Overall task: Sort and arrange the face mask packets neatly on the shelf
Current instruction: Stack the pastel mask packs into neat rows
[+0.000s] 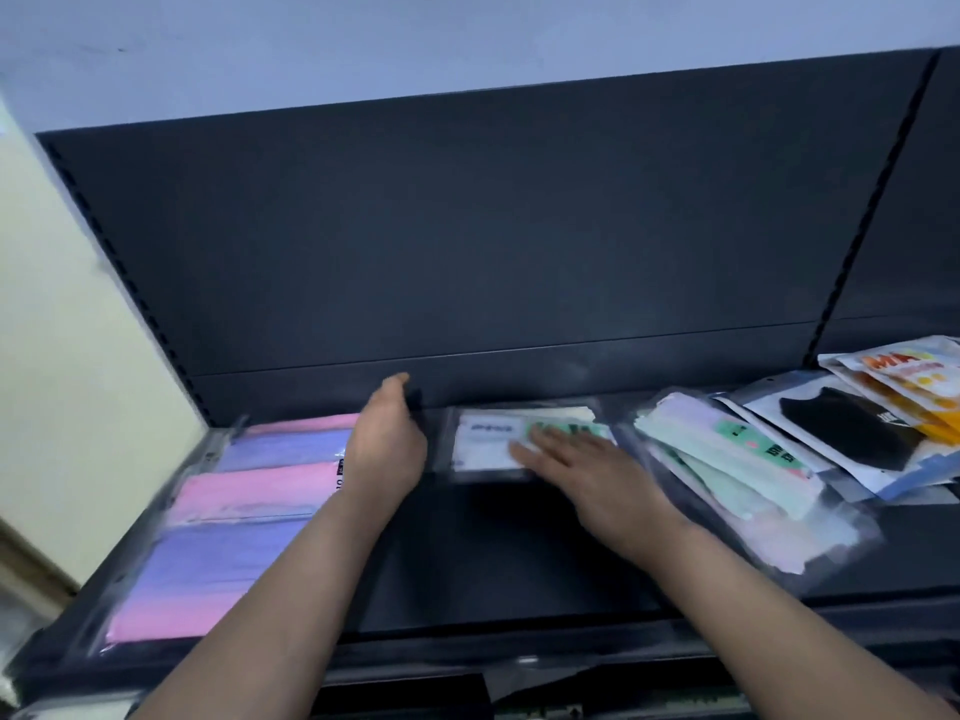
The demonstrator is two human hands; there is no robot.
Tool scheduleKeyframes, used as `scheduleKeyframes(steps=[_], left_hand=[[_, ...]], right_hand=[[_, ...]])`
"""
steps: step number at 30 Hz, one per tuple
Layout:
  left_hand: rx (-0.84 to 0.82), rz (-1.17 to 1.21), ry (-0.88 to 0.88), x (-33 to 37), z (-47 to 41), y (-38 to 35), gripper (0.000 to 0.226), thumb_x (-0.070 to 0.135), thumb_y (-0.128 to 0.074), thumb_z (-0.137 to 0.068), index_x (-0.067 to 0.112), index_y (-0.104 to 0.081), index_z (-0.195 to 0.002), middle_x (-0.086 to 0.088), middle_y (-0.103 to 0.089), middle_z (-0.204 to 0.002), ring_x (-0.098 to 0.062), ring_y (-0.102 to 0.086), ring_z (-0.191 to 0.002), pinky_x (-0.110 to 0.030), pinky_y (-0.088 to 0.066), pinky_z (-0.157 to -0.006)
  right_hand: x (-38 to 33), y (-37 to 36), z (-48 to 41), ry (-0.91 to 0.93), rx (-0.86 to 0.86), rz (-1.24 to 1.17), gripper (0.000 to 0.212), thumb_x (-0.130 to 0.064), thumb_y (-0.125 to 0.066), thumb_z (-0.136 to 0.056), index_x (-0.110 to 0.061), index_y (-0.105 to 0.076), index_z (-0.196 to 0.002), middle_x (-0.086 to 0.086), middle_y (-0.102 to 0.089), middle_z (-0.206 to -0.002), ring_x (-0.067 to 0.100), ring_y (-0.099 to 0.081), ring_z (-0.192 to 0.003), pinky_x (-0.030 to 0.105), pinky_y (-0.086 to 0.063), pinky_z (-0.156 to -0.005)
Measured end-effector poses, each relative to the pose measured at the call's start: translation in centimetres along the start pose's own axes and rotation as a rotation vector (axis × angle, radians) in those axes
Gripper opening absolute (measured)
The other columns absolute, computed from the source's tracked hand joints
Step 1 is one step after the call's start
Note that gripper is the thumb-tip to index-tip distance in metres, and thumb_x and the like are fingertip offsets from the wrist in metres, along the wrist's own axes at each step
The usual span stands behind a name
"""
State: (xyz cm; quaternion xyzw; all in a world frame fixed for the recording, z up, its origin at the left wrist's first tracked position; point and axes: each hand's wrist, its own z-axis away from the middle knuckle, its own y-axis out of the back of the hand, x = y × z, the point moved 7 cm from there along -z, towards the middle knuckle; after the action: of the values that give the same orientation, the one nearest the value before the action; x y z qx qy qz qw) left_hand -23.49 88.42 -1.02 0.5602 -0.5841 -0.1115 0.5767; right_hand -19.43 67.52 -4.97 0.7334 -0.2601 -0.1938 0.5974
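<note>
On the dark shelf a white and green mask packet lies flat at the back centre. My right hand rests flat on its right half, fingers spread. My left hand stands edge-on against the packet's left side, fingers curled toward the back panel. Left of it lie pink and purple mask packets in a row from back to front. A loose pile of pale green and pink packets lies to the right of my right hand.
A black mask packet and orange-yellow packets overlap at the far right. The dark back panel rises behind the shelf. A cream wall borders the left end. Bare shelf lies in front of the centre packet.
</note>
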Motion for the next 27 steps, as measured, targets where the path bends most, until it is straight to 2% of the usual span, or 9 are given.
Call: scheduleKeyframes(steps=[2,4,8,14,18,20,23,25,27], left_hand=[[-0.115,-0.050,-0.077,-0.2,0.8,-0.4,0.055,-0.004,-0.038,-0.088,0.013,-0.040,-0.141,-0.012,-0.052,-0.138,-0.029,-0.049,-0.125,-0.035,-0.038,-0.099],[-0.243,-0.096,-0.169,-0.2,2.0,-1.7,0.052,-0.001,-0.041,-0.089,0.016,-0.044,-0.139,-0.009,-0.053,-0.137,-0.027,-0.050,-0.124,-0.031,-0.038,-0.098],[-0.415,-0.161,-0.314,-0.5,3.7,-4.4,0.053,0.002,-0.046,-0.089,0.019,-0.047,-0.138,-0.004,-0.048,-0.143,-0.021,-0.047,-0.129,-0.029,-0.038,-0.105],[-0.544,-0.265,-0.464,0.0,4.5,-6.5,0.054,0.008,-0.043,-0.095,0.020,-0.035,-0.147,-0.004,-0.031,-0.154,-0.021,-0.029,-0.141,-0.034,-0.031,-0.113],[-0.570,-0.381,-0.490,-0.1,4.0,-7.0,0.051,0.018,-0.041,-0.099,0.019,-0.029,-0.149,-0.007,-0.015,-0.160,-0.024,-0.016,-0.147,-0.040,-0.023,-0.117],[-0.606,-0.426,-0.497,-0.1,3.8,-7.4,0.051,0.025,-0.038,-0.100,0.022,-0.026,-0.150,-0.006,-0.010,-0.161,-0.024,-0.009,-0.148,-0.048,-0.016,-0.119],[-0.623,-0.408,-0.470,-0.1,3.5,-7.9,0.054,0.034,-0.034,-0.102,0.024,-0.018,-0.152,-0.004,-0.003,-0.162,-0.023,-0.002,-0.149,-0.049,-0.009,-0.120],[-0.627,-0.358,-0.469,0.2,3.8,-8.3,0.055,0.034,-0.034,-0.102,0.025,-0.016,-0.153,-0.005,-0.004,-0.162,-0.024,-0.004,-0.149,-0.047,-0.012,-0.120],[-0.656,-0.321,-0.479,0.7,4.4,-8.7,0.052,0.031,-0.035,-0.101,0.025,-0.022,-0.152,-0.008,-0.017,-0.160,-0.027,-0.019,-0.145,-0.045,-0.024,-0.116]], right_hand=[[-1.3,-3.3,0.1,0.051,-0.175,-0.060,0.076,0.005,-0.031,-0.085,-0.037,-0.020,-0.149,0.000,-0.013,-0.160,0.018,-0.011,-0.147,0.035,-0.008,-0.118],[-1.3,-4.7,0.4,0.008,-0.279,-0.140,0.061,-0.012,-0.030,-0.098,-0.043,-0.013,-0.148,-0.008,-0.001,-0.160,0.010,0.004,-0.147,0.030,0.004,-0.117],[-1.4,-4.6,0.0,-0.043,-0.366,-0.185,0.056,-0.033,-0.037,-0.096,-0.046,-0.017,-0.146,-0.013,-0.001,-0.159,0.006,0.005,-0.146,0.035,0.003,-0.119],[-2.5,-4.4,-0.1,-0.130,-0.366,-0.234,0.054,-0.031,-0.038,-0.097,-0.045,-0.021,-0.146,-0.012,-0.001,-0.160,0.013,0.007,-0.147,0.048,0.005,-0.118],[-2.8,-4.0,-0.1,-0.196,-0.330,-0.323,0.062,-0.015,-0.043,-0.087,-0.043,-0.032,-0.141,-0.013,-0.011,-0.159,0.010,0.000,-0.147,0.048,0.001,-0.119],[-2.6,-3.3,0.2,-0.236,-0.277,-0.337,0.063,-0.008,-0.046,-0.079,-0.042,-0.044,-0.132,-0.014,-0.028,-0.154,0.009,-0.014,-0.145,0.043,-0.013,-0.117],[-2.0,-2.4,0.9,-0.297,-0.218,-0.370,0.056,-0.003,-0.048,-0.073,-0.037,-0.055,-0.118,-0.010,-0.050,-0.134,0.010,-0.037,-0.130,0.031,-0.028,-0.105],[-1.5,-2.5,1.8,-0.366,-0.194,-0.502,0.048,-0.002,-0.049,-0.075,-0.037,-0.059,-0.108,-0.005,-0.057,-0.118,0.012,-0.048,-0.116,0.025,-0.036,-0.098],[-1.3,-2.4,2.4,-0.391,-0.149,-0.580,0.043,-0.005,-0.053,-0.076,-0.043,-0.057,-0.098,-0.007,-0.060,-0.110,0.015,-0.054,-0.107,0.024,-0.042,-0.091]])
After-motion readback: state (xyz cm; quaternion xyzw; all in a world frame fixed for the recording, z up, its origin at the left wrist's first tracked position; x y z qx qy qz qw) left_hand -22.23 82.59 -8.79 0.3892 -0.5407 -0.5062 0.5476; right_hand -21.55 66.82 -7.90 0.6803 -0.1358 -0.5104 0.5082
